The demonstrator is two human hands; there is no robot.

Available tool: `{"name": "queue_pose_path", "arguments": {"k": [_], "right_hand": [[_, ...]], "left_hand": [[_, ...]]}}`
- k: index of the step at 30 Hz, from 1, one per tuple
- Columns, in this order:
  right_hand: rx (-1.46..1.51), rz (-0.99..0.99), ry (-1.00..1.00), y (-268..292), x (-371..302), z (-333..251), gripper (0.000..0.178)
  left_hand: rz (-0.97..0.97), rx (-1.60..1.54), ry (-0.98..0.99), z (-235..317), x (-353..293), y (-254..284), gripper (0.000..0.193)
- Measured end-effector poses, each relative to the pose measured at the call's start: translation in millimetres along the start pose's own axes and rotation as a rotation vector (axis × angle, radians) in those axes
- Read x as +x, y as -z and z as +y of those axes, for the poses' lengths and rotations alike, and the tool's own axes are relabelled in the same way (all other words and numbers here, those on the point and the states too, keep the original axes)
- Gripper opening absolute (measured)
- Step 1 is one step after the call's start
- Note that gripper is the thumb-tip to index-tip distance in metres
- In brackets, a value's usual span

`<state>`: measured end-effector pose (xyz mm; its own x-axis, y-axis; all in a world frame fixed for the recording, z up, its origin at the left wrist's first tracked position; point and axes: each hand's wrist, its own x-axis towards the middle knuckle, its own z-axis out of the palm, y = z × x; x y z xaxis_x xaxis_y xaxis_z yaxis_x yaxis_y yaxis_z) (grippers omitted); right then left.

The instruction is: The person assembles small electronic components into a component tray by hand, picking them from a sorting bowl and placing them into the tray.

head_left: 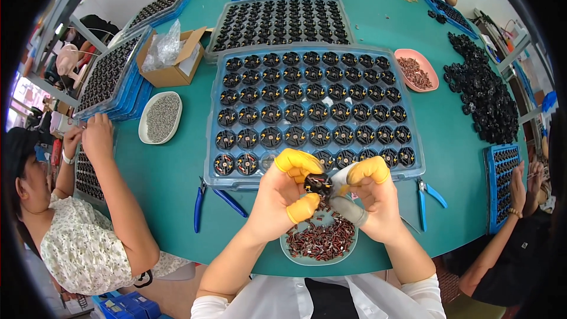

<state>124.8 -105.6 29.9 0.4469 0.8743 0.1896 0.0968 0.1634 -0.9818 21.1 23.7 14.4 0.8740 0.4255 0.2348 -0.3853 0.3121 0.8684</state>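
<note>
A small black round part (319,184) with yellow bits is held up over the near edge of the large tray. My left hand (276,201) grips it from the left, with yellow covers on thumb and finger. From the other side, my right hand (373,198) closes its covered fingertips on the part's right edge; whether a smaller piece is between them is hidden. Just below is a pale bowl (319,263) of small red-brown cylindrical pieces. Beyond my hands lies the large clear-blue tray (211,147), filled with rows of similar black parts; two at its near left corner show red pieces inside.
Dark blue-handled pliers (199,208) lie left, light blue cutters (423,204) right. A white bowl (143,124), cardboard box (168,77), pink bowl (436,71) and black heap (481,94) surround the tray. Co-workers sit at both sides (88,230) and opposite.
</note>
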Motion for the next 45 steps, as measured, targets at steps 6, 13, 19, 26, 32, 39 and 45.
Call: {"name": "queue_pose_path", "arguments": {"k": [6, 13, 19, 26, 32, 39, 45], "right_hand": [[0.262, 0.148, 0.038, -0.2, -7.8, 4.2, 0.032], [0.257, 0.177, 0.066, 3.7, -9.9, 2.3, 0.030], [0.330, 0.108, 0.068, 11.2, -11.9, 7.1, 0.032], [0.273, 0.208, 0.050, 7.7, -11.2, 0.3, 0.029], [0.290, 0.165, 0.022, 12.0, -13.5, 3.7, 0.029], [0.267, 0.154, 0.036, 11.9, -11.6, 7.0, 0.028], [0.269, 0.173, 0.030, 12.0, -10.9, 8.4, 0.028]], "left_hand": [[0.141, -0.455, 0.142, 7.3, -0.6, 3.2, 0.035], [0.060, -1.101, 0.264, 5.7, 9.0, 19.1, 0.034], [0.215, -0.996, 0.314, 25.0, 27.4, 11.0, 0.026], [0.379, -0.940, 0.149, 33.2, 85.1, 20.6, 0.007], [0.603, -0.887, -0.152, 20.8, 118.7, 39.0, 0.005], [0.691, -0.754, -0.298, 19.8, 125.3, 49.3, 0.010], [0.856, -0.292, -0.497, 33.3, 119.0, 32.7, 0.029]]}}
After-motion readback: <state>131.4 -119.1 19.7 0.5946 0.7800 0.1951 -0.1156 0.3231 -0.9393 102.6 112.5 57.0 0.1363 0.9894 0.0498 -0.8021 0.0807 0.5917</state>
